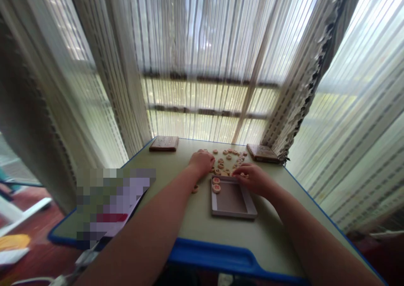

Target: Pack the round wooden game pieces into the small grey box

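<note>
Round wooden Chinese chess pieces [221, 166] lie scattered on the table beyond an open shallow box [234, 214]. Inside the box's far left corner sit two pieces with red characters [216, 188]. My left hand [202, 161] is over the left side of the scattered pieces, its fingers curled down; what they hold, if anything, is hidden. At the box's far right corner, my right hand [251, 177] has its fingertips closed at a chess piece [232, 174]. One lone piece [195, 189] lies left of the box, beside my left forearm.
The pale table [277, 231] has a raised blue rim [214, 252]. Flat brown boxes stand at the far left [164, 143] and far right [263, 153]. A blurred-out item [116, 206] lies on the left. Sheer curtains [205, 58] hang behind the table.
</note>
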A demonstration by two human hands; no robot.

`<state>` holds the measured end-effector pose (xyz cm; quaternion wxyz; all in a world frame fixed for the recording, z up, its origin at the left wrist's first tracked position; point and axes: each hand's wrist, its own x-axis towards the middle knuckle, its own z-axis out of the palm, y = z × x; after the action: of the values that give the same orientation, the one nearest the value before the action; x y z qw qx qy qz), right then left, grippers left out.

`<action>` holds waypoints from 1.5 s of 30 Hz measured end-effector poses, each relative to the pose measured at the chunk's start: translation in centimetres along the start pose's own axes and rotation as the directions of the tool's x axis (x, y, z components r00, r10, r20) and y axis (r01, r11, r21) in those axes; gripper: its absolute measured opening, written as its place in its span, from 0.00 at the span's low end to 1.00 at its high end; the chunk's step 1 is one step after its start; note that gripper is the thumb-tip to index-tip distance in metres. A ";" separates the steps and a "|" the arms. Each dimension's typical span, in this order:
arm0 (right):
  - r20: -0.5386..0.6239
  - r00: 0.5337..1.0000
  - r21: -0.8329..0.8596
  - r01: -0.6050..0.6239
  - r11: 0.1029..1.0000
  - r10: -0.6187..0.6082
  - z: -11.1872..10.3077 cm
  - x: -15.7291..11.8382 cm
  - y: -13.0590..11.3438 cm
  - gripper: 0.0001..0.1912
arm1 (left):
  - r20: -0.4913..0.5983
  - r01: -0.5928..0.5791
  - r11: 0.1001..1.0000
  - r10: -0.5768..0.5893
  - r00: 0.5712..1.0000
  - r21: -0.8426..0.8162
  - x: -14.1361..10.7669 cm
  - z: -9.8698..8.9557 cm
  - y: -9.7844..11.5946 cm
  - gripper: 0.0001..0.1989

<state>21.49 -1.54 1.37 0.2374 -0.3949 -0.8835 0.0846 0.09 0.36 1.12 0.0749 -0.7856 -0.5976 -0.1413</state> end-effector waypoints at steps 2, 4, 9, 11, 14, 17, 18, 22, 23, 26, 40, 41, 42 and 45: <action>-0.007 1.000 -0.006 0.009 1.000 -0.009 0.0 0.0 0.0 0.10 | 0.003 -0.017 1.000 0.017 1.000 0.000 0.0 0.0 0.2 0.15; -0.013 1.000 -0.013 0.020 1.000 -0.020 0.0 0.0 -0.1 0.10 | -0.012 -0.006 0.999 0.005 1.000 -0.039 0.0 0.1 0.1 0.14; -0.018 0.999 -0.014 0.037 0.999 -0.037 0.0 0.0 0.0 0.11 | -0.073 0.104 0.984 -0.115 0.991 -0.147 0.4 0.7 -0.8 0.15; -0.025 0.999 -0.013 0.034 0.999 -0.034 0.0 0.0 0.0 0.11 | -0.081 0.112 0.982 -0.125 0.989 -0.153 0.5 0.9 -1.0 0.15; -0.032 0.999 -0.023 0.021 1.000 -0.022 0.0 0.1 0.1 0.11 | -0.042 0.103 0.982 -0.111 0.993 -0.157 0.5 0.9 -1.0 0.16; -0.028 0.999 -0.028 0.032 0.999 -0.033 0.2 0.1 0.2 0.11 | -0.007 0.096 0.977 -0.099 0.995 -0.192 0.5 0.8 -0.9 0.15; -0.028 0.999 -0.029 0.038 0.999 -0.039 0.2 0.1 0.2 0.11 | -0.005 0.101 0.973 -0.105 0.995 -0.205 0.6 0.9 -0.9 0.15; -0.035 0.998 -0.036 0.057 0.998 -0.058 0.3 0.1 0.2 0.11 | 0.015 0.149 0.958 -0.150 0.989 -0.245 0.8 1.2 -0.9 0.13; -0.035 0.997 -0.038 0.062 0.997 -0.063 0.3 0.1 0.2 0.11 | 0.020 0.157 0.954 -0.157 0.987 -0.255 0.8 1.3 -0.9 0.13; -0.038 0.997 -0.046 0.072 0.996 -0.074 0.3 0.2 0.2 0.11 | -0.004 0.170 0.941 -0.179 0.984 -0.293 0.9 1.4 -0.9 0.11; -0.315 0.948 -0.041 0.025 0.999 -0.037 1.0 0.4 -1.0 0.09 | 0.066 0.084 0.141 -0.127 0.990 -0.986 0.4 0.2 2.2 0.19; -0.340 0.940 -0.051 0.020 0.999 -0.036 1.1 0.5 -1.0 0.09 | 0.089 0.101 0.114 -0.110 0.990 -0.988 0.2 0.0 2.3 0.19; -0.365 0.931 -0.053 0.009 0.999 -0.027 1.2 0.5 -0.9 0.08 | 0.109 0.117 0.095 -0.094 0.990 -0.989 0.1 -0.3 2.4 0.19; -0.407 0.914 -0.027 -0.024 0.999 0.011 1.4 0.6 -0.9 0.10 | 0.153 0.158 0.084 -0.056 0.987 -0.984 -0.3 -0.9 2.6 0.19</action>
<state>19.91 -1.61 0.70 0.4087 -0.4155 -0.8125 -0.0112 2.44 -0.85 2.00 -0.5064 -0.5900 -0.4041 -0.4818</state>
